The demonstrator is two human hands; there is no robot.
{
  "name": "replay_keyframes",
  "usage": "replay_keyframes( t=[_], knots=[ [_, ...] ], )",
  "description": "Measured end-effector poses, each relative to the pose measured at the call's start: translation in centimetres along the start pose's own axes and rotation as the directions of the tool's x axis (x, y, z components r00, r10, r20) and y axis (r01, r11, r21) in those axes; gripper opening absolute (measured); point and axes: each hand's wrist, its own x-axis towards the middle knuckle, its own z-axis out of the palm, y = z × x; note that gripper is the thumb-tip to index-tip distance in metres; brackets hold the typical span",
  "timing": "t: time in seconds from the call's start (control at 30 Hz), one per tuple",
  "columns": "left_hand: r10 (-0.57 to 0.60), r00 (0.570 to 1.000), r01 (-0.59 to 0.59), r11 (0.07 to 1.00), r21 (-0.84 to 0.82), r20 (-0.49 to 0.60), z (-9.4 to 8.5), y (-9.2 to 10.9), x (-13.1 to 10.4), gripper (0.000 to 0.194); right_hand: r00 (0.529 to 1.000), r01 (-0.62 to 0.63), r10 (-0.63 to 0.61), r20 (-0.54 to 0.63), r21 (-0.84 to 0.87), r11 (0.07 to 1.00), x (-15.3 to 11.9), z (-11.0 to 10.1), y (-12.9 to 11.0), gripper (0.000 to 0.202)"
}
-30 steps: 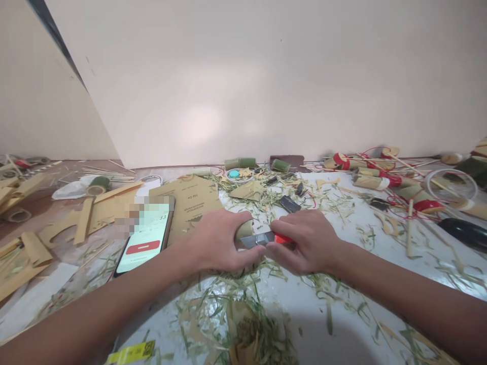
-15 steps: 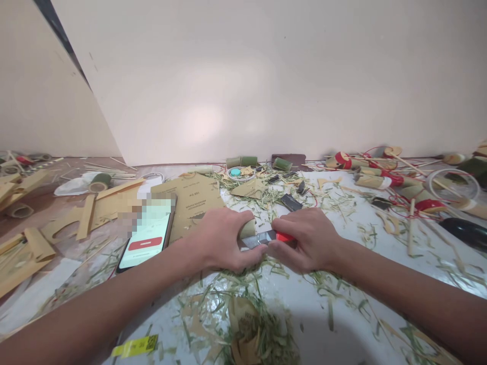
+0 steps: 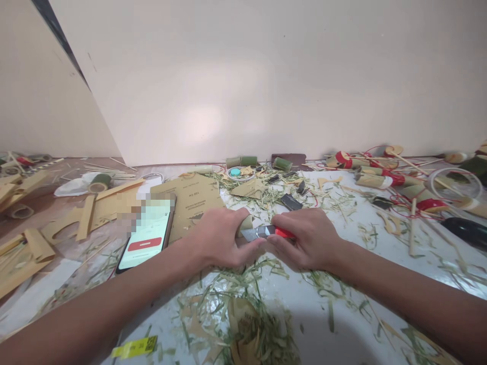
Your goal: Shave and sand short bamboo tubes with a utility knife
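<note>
In the middle of the head view, my left hand (image 3: pixel 220 235) is closed around a short bamboo tube (image 3: pixel 247 223), most of it hidden in the palm. My right hand (image 3: pixel 310 235) grips a utility knife (image 3: pixel 282 232) by its red handle. The knife's metal blade points left and lies against the near side of the tube, close to my left thumb. Green and pale shavings (image 3: pixel 258 284) are scattered beneath both hands.
A phone (image 3: pixel 146 238) with a lit screen lies left, beside brown sandpaper (image 3: pixel 194 195). Bamboo pieces (image 3: pixel 282 163) line the back near a white wall panel (image 3: pixel 247 91). Red-banded bamboo parts (image 3: pixel 395 178), cord and a clear tape roll (image 3: pixel 454 183) are on the right.
The knife has tilted slightly, with its handle end a little higher, and more of its metal neck shows between my hands. Both hands have shifted slightly upward in view.
</note>
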Motion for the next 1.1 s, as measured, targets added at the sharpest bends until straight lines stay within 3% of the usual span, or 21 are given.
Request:
replay_keyframes(
  t=[0.33,0.57,0.83,1.1],
  knots=[
    [-0.067,0.997,0.067,0.998,0.018,-0.033,0.08,0.21,-0.07,0.042,1.000,-0.019,0.017,-0.024,-0.092,0.996,0.03,-0.14,-0.33,0.038],
    [-0.135,0.990,0.133,0.991,-0.031,-0.039,0.07,0.41,-0.06,0.046,0.967,-0.254,0.254,-0.020,-0.068,0.965,-0.04,-0.05,0.26,0.037],
    [-0.060,0.998,0.060,0.998,-0.014,-0.024,-0.11,0.11,-0.32,0.055,0.999,0.011,-0.015,0.052,0.066,0.998,-0.09,-0.29,0.48,0.034],
    [-0.002,1.000,0.002,1.000,-0.030,0.015,-0.53,0.31,-0.28,0.047,0.997,0.053,-0.056,0.052,0.059,0.997,0.07,-0.38,0.09,0.037]
  ],
)
